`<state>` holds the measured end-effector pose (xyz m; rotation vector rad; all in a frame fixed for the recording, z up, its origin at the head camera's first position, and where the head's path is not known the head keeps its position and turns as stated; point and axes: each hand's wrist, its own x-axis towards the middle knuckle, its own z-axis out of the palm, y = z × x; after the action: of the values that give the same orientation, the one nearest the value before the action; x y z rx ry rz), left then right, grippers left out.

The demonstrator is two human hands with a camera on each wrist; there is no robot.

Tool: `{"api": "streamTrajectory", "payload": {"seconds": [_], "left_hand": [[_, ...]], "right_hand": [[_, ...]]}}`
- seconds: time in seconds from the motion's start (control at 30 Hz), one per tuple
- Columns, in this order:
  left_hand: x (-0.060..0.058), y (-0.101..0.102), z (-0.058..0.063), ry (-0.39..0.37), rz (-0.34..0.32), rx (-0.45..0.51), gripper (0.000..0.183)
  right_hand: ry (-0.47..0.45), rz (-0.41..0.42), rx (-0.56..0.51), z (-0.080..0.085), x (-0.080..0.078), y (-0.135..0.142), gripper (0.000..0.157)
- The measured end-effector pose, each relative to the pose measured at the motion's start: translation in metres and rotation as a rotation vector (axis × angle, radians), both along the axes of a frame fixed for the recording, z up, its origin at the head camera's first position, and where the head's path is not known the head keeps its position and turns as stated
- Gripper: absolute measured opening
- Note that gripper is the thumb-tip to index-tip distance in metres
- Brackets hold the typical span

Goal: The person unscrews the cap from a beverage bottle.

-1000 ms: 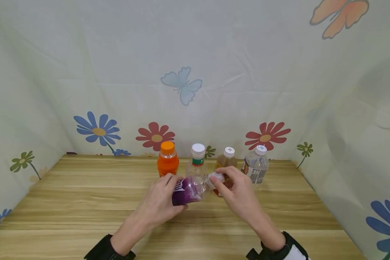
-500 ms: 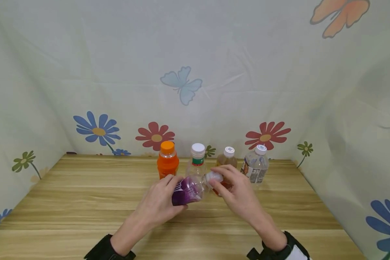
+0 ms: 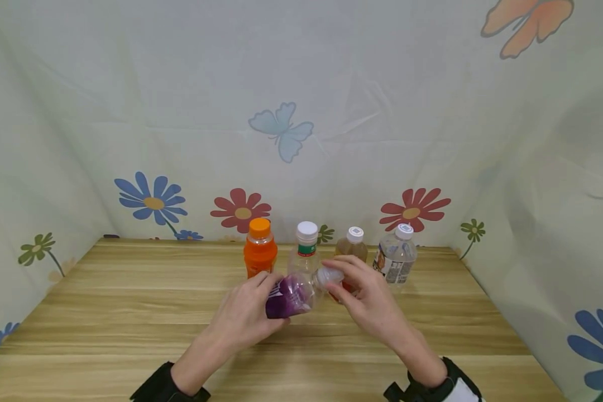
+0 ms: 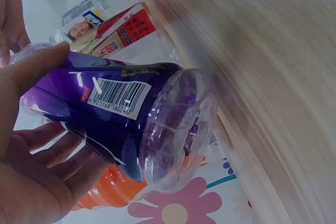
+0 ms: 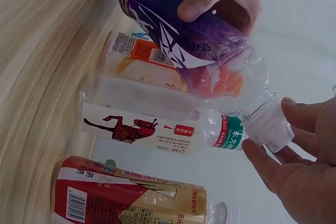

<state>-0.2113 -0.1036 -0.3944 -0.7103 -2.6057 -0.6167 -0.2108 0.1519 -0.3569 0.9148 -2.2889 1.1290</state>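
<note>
My left hand (image 3: 248, 307) grips a clear plastic bottle (image 3: 291, 296) with a purple label, its fingers and thumb wrapped around the label. The bottle is tilted, neck toward the right, and its ridged clear base faces the left wrist view. At the neck, my right hand (image 3: 369, 296) pinches the translucent whitish cap (image 5: 270, 127) between thumb and fingers. In the right wrist view the cap sits at the bottle's mouth.
Behind the hands stand an orange bottle (image 3: 260, 251), a clear bottle with a white cap (image 3: 307, 231), a tea-coloured bottle (image 3: 352, 248) and a clear labelled bottle (image 3: 396, 259). They line the back of the wooden table (image 3: 156, 301), before a flowered curtain (image 3: 191, 139).
My right fingers have shifted slightly around the cap, which has turned a little in view. The left hand and the purple-labelled bottle hold almost the same place.
</note>
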Motion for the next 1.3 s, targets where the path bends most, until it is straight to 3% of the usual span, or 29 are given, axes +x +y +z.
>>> {"api": "streamTrajectory", "payload": {"seconds": [0.47,0.6,0.77,0.87,1.03,1.3], "left_hand": [[0.0008,-0.0014,0.0028,-0.024,-0.011,0.064,0.069],[0.0013,-0.0013,0.0035,-0.024,-0.005,0.047,0.068],[0.0017,-0.0009,0.0031,-0.023,0.001,0.021,0.067],[0.0020,-0.0010,0.0029,-0.025,0.002,0.030,0.067],[0.0020,-0.0008,0.0025,-0.018,0.001,0.036,0.068],[0.0021,-0.0005,0.0026,-0.012,0.010,0.034,0.070]], "right_hand": [[0.023,0.070,-0.064,0.0009,0.0004,0.0005,0.037],[0.011,0.016,-0.086,0.0009,0.0009,-0.0005,0.032],[-0.075,-0.113,-0.074,0.0009,0.0022,-0.0007,0.023],[-0.105,-0.148,-0.055,0.0013,0.0028,0.0000,0.020],[-0.102,-0.159,-0.031,0.0026,0.0033,0.0010,0.019],[-0.084,-0.100,-0.056,0.0035,0.0027,0.0011,0.025]]}}
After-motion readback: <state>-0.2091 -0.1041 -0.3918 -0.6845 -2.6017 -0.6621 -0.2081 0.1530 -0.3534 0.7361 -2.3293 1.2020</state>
